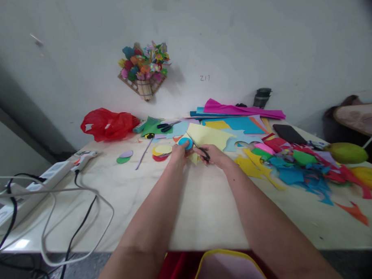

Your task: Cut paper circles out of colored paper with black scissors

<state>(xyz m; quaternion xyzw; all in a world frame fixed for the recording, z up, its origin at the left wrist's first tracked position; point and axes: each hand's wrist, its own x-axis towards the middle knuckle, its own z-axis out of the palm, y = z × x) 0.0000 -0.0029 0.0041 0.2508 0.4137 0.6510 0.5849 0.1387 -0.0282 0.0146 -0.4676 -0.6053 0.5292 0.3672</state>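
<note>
My left hand pinches a round blue piece together with pale yellow paper at the middle of the table. My right hand is closed on the dark handles of a pair of scissors. The blades point up and left, beside the blue circle and along the yellow paper. Just left of my left hand lie overlapping yellow and red paper circles. Farther left are a purple circle and a green one.
Colored scraps cover the table's right side, near a phone and green fruit. A red bag and second scissors lie at the back left. Cables and a power strip occupy the left edge.
</note>
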